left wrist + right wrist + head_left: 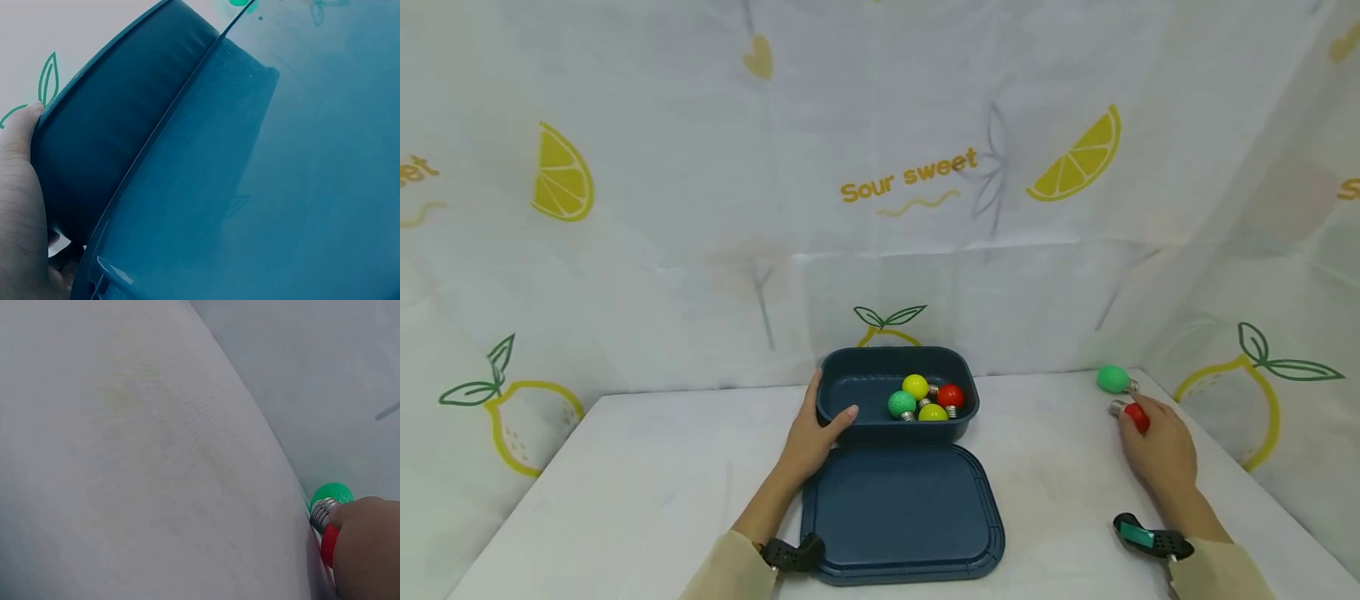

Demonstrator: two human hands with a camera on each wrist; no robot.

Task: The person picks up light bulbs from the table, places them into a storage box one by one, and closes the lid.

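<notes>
In the head view my left hand (808, 437) grips the near left corner of a dark blue plastic box (880, 432), thumb over the rim and fingers along the outer side. Inside the box, toward its right half, lie several small light bulbs, among them a green one (902, 404), a red one (951, 395) and yellow ones (915, 386). At the table's far right, my right hand (1163, 446) holds a red light bulb (1138, 417) between thumb and fingers, its metal base pointing left. Just beyond the fingertips lies a green light bulb (1112, 379).
A flat dark blue lid (902, 512) lies right in front of the box, its far edge against the box. The white table (685, 475) backs onto a white printed curtain (700, 208), which also hangs along the right side.
</notes>
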